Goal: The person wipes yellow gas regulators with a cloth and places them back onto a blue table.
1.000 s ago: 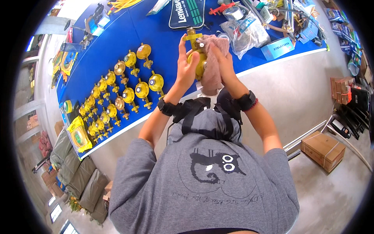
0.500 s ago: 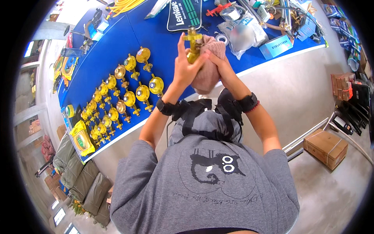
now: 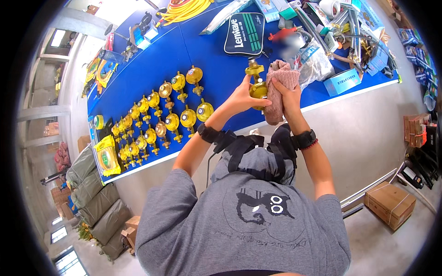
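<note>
My left hand [image 3: 243, 95] is closed around a yellow gas regulator [image 3: 254, 71], whose brass fitting points toward the far side of the table. Just to its right, my right hand [image 3: 290, 95] grips a bunched pinkish-brown cloth [image 3: 275, 106], thumb on top. The cloth lies right beside the regulator's round body; whether they touch is hard to tell. Both hands are above the near edge of the blue table [image 3: 221, 87]. To the left, similar yellow regulators [image 3: 188, 118] stand in two slanting rows, a few of them more copper-coloured.
A dark zip pouch [image 3: 244, 34] lies beyond my hands. Plastic bags [image 3: 317, 64], a light-blue box [image 3: 343, 82] and jumbled metal parts crowd the right end. Yellow hose [image 3: 186, 11] is coiled at the far left. A cardboard box [image 3: 389, 204] sits on the floor at right.
The cloth, earlier pressed against the regulator with both hands close together, is now beside it in my right hand. My hands have moved slightly apart, and the whole view has shifted.
</note>
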Available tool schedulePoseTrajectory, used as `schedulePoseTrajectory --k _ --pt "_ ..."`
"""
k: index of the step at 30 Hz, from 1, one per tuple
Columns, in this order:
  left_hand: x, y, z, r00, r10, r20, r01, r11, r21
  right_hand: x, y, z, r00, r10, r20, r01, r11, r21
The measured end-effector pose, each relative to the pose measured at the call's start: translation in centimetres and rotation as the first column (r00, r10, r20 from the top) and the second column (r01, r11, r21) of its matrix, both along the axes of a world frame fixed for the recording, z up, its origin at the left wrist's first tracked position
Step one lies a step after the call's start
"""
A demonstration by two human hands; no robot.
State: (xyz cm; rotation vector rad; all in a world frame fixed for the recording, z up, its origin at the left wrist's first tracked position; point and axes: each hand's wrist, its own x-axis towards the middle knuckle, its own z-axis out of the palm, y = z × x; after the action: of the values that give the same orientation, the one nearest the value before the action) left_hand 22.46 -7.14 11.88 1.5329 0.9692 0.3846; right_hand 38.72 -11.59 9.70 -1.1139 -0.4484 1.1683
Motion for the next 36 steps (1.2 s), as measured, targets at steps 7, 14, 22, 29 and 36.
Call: schedulePoseTrajectory --k 7,14,22,29,36 --pt "0.3 0.0 0.6 0.902 0.241 0.357 -0.057 0.888 -0.456 2.2 -0.8 1.6 0.960 0.238 -0.146 -0.228 0.970 0.082" --pt "1.9 0.6 2.1 0.922 0.139 0.361 -0.078 0.981 -0.177 2.3 -2.7 1.2 0.865 0.407 -0.293 -0.409 0.911 0.058" --pt "0.5 0.1 5.6 0.945 0.049 -0.323 0.190 0.723 0.664 2.8 -3.5 1.3 0.921 0.346 -0.179 -0.339 0.938 0.071" --pt "0.6 -1.7 10.9 0.924 0.278 -0.261 0.137 0.395 0.908 2.5 -3.0 3.3 0.946 0.324 -0.022 -0.319 0.940 0.117" --pt "1.5 1.8 14.1 0.518 -0.221 -0.827 0.846 0.278 0.455 2.5 -3.0 5.6 0.807 0.353 0.473 -0.497 0.840 0.220"
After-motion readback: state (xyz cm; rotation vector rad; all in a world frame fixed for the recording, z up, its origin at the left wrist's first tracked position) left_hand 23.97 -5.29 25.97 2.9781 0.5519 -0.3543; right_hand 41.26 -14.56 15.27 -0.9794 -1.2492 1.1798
